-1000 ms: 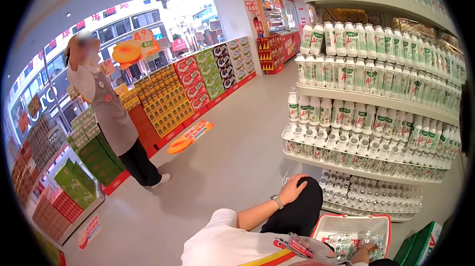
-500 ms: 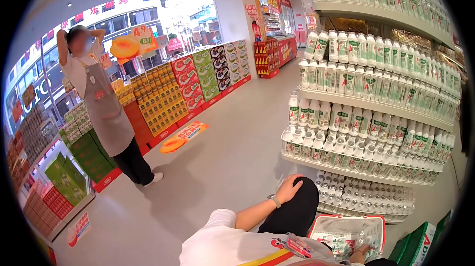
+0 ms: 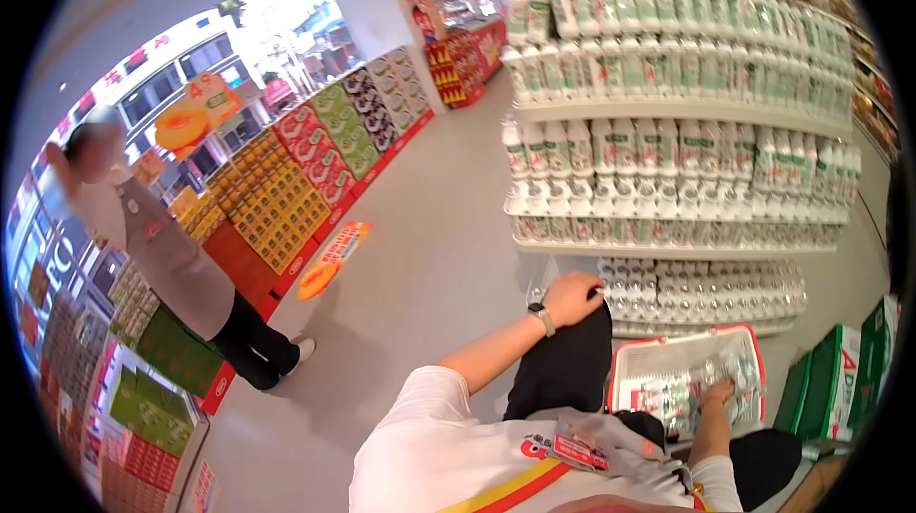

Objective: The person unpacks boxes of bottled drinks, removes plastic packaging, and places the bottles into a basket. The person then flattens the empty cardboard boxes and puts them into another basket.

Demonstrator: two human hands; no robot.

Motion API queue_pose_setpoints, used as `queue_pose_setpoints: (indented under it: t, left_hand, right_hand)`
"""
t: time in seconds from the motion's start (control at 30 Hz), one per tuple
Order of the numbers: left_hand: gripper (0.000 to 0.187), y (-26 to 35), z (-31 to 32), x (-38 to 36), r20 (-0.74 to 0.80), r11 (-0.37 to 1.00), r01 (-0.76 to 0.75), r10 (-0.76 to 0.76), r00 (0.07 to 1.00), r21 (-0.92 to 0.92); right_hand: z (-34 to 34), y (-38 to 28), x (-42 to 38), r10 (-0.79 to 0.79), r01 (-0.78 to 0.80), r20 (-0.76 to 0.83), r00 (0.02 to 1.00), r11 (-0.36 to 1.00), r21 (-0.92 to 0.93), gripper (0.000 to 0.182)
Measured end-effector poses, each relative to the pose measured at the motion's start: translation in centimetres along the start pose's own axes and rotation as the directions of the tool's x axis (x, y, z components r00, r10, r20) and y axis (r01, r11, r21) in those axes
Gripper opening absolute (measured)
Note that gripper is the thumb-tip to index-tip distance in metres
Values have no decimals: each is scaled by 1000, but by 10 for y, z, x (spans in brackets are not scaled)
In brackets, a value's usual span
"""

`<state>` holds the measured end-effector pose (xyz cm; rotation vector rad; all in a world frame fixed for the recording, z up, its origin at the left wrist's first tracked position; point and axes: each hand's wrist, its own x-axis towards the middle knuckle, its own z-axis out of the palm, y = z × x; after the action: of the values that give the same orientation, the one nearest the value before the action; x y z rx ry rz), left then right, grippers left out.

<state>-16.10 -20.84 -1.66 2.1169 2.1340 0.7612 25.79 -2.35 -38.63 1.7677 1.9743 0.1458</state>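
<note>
My left hand (image 3: pixel 575 298) lies over my bent knee, its fingers stretched across the dark trouser leg (image 3: pixel 563 360); it holds nothing. A watch is on that wrist. My right hand (image 3: pixel 719 391) reaches down into a white shopping basket (image 3: pixel 625 368) with a red rim, beside my other leg. It is at several white-and-green drink bottles (image 3: pixel 660 400) lying in the basket, some in clear plastic. The right fingers are small and partly hidden among them, so their grip does not show.
A tall shelf rack (image 3: pixel 668 248) full of white bottles stands in front of me. Green cartons (image 3: pixel 828 379) are right of the basket. A person in a grey apron (image 3: pixel 181 260) stands at the left, near stacked drink packs (image 3: pixel 277 208) along the window.
My view has tilted down and turned right, bringing the basket higher in the picture. My right hand shows more fully among the bottles. The left hand stays on the knee.
</note>
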Motion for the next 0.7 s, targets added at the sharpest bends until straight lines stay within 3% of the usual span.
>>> queue_pose_setpoints:
  t: [0.03, 0.07, 0.27, 0.3, 0.37, 0.43, 0.5, 0.53, 0.57, 0.6, 0.63, 0.7]
  left_hand:
    - [26, -1, 6, 7, -27, 999, 13, -14, 1000, -29]
    - [24, 0, 11, 8, -78, 999, 1, -4, 997, -34]
    - [22, 7, 14, 11, -122, 990, -49, 33, 992, -130]
    - [22, 7, 16, 12, -117, 989, -38, 21, 993, -144]
    - [22, 1, 21, 14, -114, 980, -85, 65, 991, -182]
    - [22, 2, 22, 16, -59, 976, -27, 15, 998, -215]
    - [22, 2, 25, 19, -41, 989, -75, 70, 997, -130]
    - [24, 6, 21, 20, 33, 994, -99, 101, 994, -38]
    - [24, 11, 19, 23, 35, 994, -98, 100, 994, -41]
    - [28, 16, 19, 27, 106, 982, -180, 186, 977, -59]
    - [33, 20, 22, 33, 172, 963, -257, 268, 948, -82]
    - [50, 18, 50, 46, 448, 868, 30, 226, 865, -496]
  right_hand:
    - [-27, 3, -13, -61, 56, 37, 997, 991, 122, 74]
    - [-50, 6, -24, -114, 109, 44, 992, 988, 105, 81]
    - [-150, 37, -61, -412, 455, -216, 885, 864, 215, 46]
    - [-163, 50, -64, -479, 563, -306, 822, 761, 322, 49]
    - [-195, 65, -67, -589, 613, -233, 774, 605, 509, 49]
    - [-229, 79, -84, -576, 608, -269, 772, 543, 580, 48]
    - [-265, 84, -102, -567, 657, -385, 728, 419, 627, 45]
    - [-276, 82, -106, -562, 650, -379, 735, 425, 630, 45]
    - [-286, 76, -111, -543, 717, -491, 681, 361, 596, 42]
    - [-297, 68, -116, -518, 782, -596, 614, 295, 549, 41]
    - [-311, 60, -121, -524, 785, -595, 609, 290, 548, 41]
    - [-333, 42, -130, -541, 765, -541, 644, 432, 479, 40]
